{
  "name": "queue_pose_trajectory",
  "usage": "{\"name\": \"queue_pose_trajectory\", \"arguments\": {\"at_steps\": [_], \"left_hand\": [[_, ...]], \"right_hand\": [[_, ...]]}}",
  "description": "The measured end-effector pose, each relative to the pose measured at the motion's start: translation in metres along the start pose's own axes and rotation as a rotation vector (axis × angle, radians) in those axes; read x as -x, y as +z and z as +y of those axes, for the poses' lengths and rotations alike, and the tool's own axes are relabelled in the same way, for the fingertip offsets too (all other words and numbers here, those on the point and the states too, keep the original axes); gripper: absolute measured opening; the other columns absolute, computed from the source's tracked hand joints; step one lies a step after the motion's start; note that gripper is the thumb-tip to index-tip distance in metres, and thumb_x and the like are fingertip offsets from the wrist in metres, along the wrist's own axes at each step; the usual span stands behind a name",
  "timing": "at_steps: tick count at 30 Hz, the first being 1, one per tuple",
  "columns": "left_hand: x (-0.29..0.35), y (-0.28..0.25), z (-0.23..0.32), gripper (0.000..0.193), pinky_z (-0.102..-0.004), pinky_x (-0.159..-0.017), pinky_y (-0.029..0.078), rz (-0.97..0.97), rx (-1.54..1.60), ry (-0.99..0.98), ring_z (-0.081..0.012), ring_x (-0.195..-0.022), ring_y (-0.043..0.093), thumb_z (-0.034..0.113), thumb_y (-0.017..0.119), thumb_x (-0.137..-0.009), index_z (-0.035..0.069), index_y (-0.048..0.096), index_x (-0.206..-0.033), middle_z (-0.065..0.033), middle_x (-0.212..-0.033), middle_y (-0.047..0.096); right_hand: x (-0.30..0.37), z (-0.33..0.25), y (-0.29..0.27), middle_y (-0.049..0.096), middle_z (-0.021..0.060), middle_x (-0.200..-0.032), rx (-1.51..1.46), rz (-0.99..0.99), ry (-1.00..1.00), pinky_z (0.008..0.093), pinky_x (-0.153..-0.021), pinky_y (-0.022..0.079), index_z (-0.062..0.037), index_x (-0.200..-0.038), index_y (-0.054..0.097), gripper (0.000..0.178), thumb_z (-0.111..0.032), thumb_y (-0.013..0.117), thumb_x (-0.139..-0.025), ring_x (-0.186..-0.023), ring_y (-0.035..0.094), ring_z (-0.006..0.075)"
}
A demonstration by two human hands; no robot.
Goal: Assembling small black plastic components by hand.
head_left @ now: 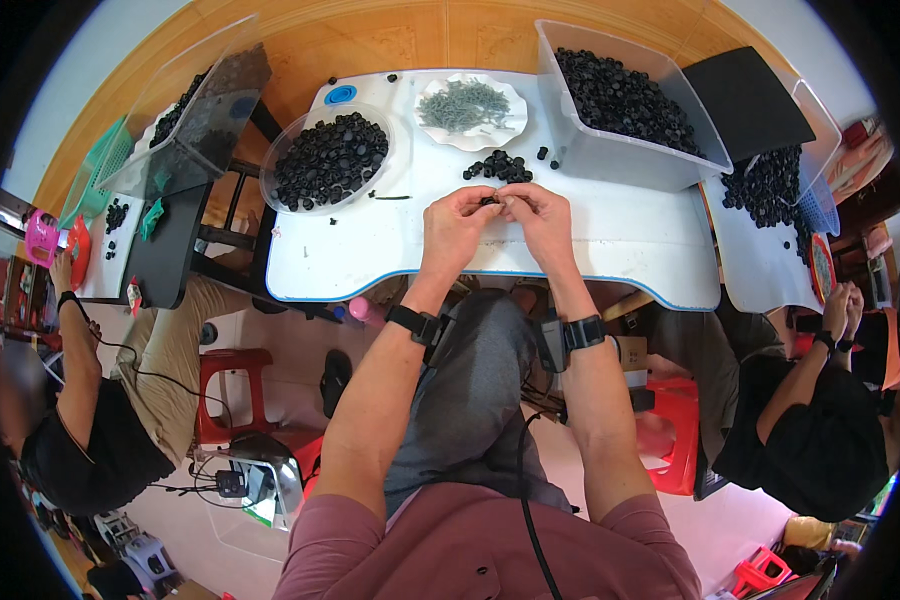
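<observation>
Above the table's front part, my two hands meet at the fingertips. My left hand [454,226] is closed in a pinch on a small black plastic part [489,201], mostly covered by the fingers. Right beside it, my right hand [541,222] is pinched too, its fingertips against the part; whatever they hold is hidden. Just beyond the hands lies a loose pile of small black round parts [500,167]. A white wavy-edged plate [425,118] behind the pile bears many thin grey pieces.
Left on the white table [370,245] stands a clear round tub [268,180] of black parts, with a blue lid-like disc [340,94] behind. A large clear bin [630,172] of black parts stands right. Two people [100,430] [810,430] sit at side tables.
</observation>
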State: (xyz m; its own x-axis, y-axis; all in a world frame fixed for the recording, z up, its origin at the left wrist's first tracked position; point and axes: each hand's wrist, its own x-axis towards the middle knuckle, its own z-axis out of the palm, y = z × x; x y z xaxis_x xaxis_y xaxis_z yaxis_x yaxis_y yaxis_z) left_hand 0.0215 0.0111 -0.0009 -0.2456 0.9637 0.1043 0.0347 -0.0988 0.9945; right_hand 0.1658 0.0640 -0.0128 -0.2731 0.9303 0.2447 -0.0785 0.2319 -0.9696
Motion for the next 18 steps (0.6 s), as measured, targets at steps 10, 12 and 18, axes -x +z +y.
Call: {"name": "queue_pose_trajectory", "arguments": {"at_steps": [10,12,18], "left_hand": [[-0.001,-0.009,-0.010,0.030,-0.0270,-0.080,0.054,0.095,0.055,0.084,-0.0140,-0.089,0.069,0.002,0.073,-0.085,-0.003,0.070,-0.115,-0.0101,-0.099,0.074],[-0.002,-0.006,-0.009,0.027,-0.0261,-0.080,0.054,0.098,0.266,0.100,-0.0137,-0.088,0.069,0.002,0.072,-0.088,-0.003,0.070,-0.114,-0.0085,-0.098,0.073],[0.000,-0.018,0.007,0.026,-0.0250,-0.080,0.055,0.022,0.276,-0.009,-0.0141,-0.086,0.069,0.006,0.068,-0.093,-0.005,0.068,-0.117,-0.0092,-0.097,0.073]], "right_hand": [[-0.002,-0.002,0.007,0.071,0.0066,-0.086,-0.059,0.150,-0.012,0.0239,-0.062,0.052,0.0020,-0.104,0.073,0.015,-0.003,0.062,-0.094,-0.072,0.065,0.0107],[-0.002,0.002,0.005,0.070,0.0064,-0.085,-0.040,0.148,-0.028,0.0241,-0.062,0.052,0.0019,-0.104,0.073,0.015,-0.003,0.063,-0.093,-0.071,0.065,0.0106],[0.001,0.000,0.001,0.069,0.0053,-0.080,0.017,0.150,-0.043,0.0240,-0.060,0.051,0.0015,-0.102,0.073,0.014,-0.005,0.064,-0.093,-0.069,0.064,0.0103]]}}
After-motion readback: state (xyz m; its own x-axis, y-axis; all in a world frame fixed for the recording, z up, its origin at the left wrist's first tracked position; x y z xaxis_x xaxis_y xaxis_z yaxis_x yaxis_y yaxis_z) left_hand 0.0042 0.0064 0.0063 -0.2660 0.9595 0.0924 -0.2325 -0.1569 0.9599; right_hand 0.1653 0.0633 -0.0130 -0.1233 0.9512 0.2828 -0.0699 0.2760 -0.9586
